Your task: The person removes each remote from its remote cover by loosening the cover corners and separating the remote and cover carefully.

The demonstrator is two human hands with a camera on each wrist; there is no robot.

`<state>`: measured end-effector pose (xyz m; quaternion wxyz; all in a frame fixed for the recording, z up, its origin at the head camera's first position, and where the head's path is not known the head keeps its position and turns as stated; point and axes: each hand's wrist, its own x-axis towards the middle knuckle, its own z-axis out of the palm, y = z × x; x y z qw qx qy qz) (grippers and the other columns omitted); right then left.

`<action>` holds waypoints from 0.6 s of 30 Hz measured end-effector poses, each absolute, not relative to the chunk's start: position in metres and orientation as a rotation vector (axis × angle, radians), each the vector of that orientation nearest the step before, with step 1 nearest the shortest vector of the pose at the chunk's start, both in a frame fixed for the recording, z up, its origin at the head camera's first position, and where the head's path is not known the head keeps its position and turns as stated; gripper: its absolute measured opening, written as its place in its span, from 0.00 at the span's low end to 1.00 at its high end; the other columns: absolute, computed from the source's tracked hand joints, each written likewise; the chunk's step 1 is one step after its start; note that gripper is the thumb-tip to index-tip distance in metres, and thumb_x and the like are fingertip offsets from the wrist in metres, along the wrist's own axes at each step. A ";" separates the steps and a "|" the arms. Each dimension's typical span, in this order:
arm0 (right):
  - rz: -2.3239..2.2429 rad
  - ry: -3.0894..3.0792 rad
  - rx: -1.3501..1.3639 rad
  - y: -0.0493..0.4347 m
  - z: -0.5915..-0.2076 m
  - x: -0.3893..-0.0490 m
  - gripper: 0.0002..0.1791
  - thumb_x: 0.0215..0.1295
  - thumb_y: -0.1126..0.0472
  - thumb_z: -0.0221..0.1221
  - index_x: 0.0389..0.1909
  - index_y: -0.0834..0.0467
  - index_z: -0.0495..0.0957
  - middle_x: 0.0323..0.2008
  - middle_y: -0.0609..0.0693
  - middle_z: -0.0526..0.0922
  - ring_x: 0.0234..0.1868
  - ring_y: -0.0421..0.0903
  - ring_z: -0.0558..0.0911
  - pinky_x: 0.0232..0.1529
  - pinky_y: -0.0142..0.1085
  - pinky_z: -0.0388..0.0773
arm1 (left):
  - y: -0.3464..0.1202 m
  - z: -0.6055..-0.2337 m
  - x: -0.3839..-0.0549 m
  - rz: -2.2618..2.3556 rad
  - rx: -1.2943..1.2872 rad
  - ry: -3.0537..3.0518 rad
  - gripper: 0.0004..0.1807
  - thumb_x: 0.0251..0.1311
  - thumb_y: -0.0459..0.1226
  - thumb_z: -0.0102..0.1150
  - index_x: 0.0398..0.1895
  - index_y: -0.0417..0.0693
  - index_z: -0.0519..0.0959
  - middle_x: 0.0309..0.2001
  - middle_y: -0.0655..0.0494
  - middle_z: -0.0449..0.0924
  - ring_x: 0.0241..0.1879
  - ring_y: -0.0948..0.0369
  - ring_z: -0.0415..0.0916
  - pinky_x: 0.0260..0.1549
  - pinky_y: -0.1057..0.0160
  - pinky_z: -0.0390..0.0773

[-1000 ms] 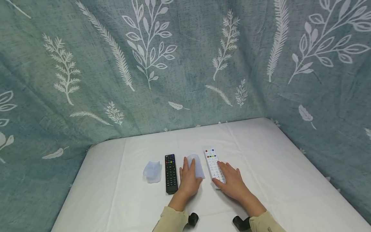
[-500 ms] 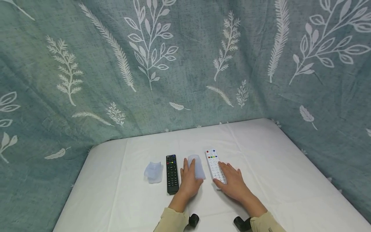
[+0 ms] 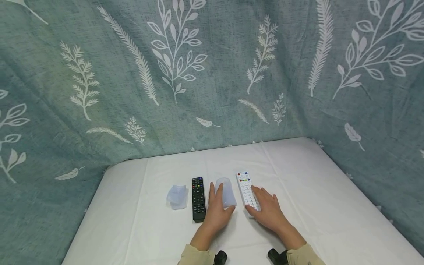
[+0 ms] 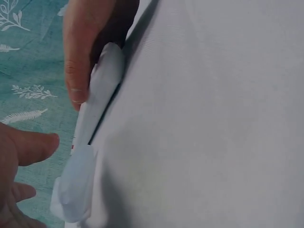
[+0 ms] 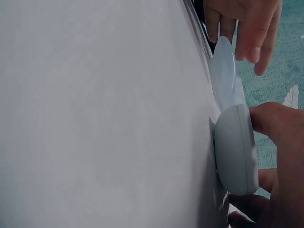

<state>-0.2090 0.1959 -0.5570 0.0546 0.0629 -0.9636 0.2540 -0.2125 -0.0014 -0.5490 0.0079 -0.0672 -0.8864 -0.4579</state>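
In the head view my left hand (image 3: 216, 214) is over the left and lower part of a flat, translucent pale blue piece (image 3: 228, 194), sleeve-like in shape. The left wrist view shows its thumb straight and a gap between the fingers and that pale piece (image 4: 76, 187). My right hand (image 3: 269, 211) holds the lower half of a white remote control (image 3: 244, 187) with coloured buttons, thumb on the left edge and fingers along the right. From the right wrist, the rounded end of the remote (image 5: 232, 156) shows between thumb and fingers.
A black remote control (image 3: 198, 198) lies just left of my left hand. Farther left is a second pale blue piece (image 3: 177, 197), crumpled. Everything lies on a white-covered table (image 3: 149, 228), with a green leaf-patterned curtain (image 3: 212, 73) behind and at the sides.
My left thumb has spread slightly outward, and the left fingers have shifted slightly left on the pale blue piece. My right hand keeps its hold on the white remote. The whole view has drifted slightly.
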 end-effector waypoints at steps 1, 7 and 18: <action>0.766 -2.927 0.187 0.196 -0.557 -0.209 0.41 0.64 0.45 0.61 0.74 0.60 0.62 0.72 0.60 0.68 0.75 0.66 0.62 0.71 0.72 0.50 | -0.003 -0.546 -0.212 -1.443 -0.207 -2.770 0.46 0.58 0.36 0.67 0.79 0.46 0.54 0.80 0.37 0.34 0.79 0.40 0.43 0.72 0.39 0.60; 0.748 -2.933 0.171 0.197 -0.556 -0.211 0.41 0.64 0.45 0.61 0.74 0.59 0.62 0.72 0.60 0.68 0.75 0.66 0.62 0.71 0.72 0.50 | -0.018 -0.530 -0.208 -1.452 -0.290 -2.725 0.41 0.62 0.36 0.63 0.77 0.44 0.57 0.80 0.37 0.40 0.78 0.38 0.46 0.71 0.38 0.61; 0.677 -2.899 0.263 0.195 -0.551 -0.208 0.42 0.61 0.40 0.63 0.74 0.53 0.64 0.72 0.62 0.67 0.72 0.64 0.66 0.67 0.69 0.60 | -0.067 -0.507 -0.192 -1.237 -0.399 -2.666 0.34 0.64 0.35 0.62 0.73 0.46 0.64 0.78 0.40 0.54 0.75 0.40 0.56 0.68 0.36 0.64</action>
